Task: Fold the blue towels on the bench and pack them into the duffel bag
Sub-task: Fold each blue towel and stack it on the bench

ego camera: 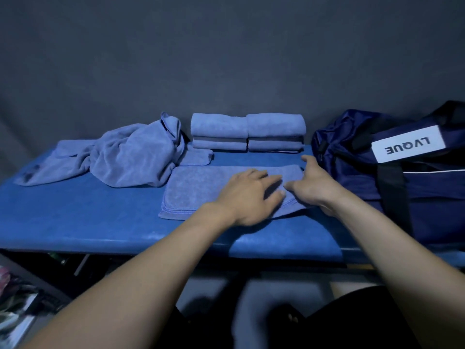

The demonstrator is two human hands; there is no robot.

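Head view, one frame.

Bench (75, 217): blue padded top, running left to right across the middle of the view.

Towel in work (201, 190): blue, laid flat near the front of the bench at centre, stitched hem toward the viewer, its right end doubled over.

Left hand (247, 197): palm down, fingers straight and spread, pressing on the right half of that towel.

Right hand (314, 187): at 3 o'clock of the left hand, just beside it, at the towel's right end. Fingers extended toward the fold, thumb raised toward 12 o'clock. Whether it pinches the cloth, cannot tell.

Folded towels (247, 132): two neat stacks, touching side by side, at 12 o'clock of the hands against the dark backdrop (226, 51).

Small folded towel (196, 157): just in front of the left stack.

Unfolded towels (120, 159): a crumpled heap at 10 o'clock.

Duffel bag (377, 172): navy, black straps, white label reading LVQUE upside down, at 3 o'clock on the bench's right end.
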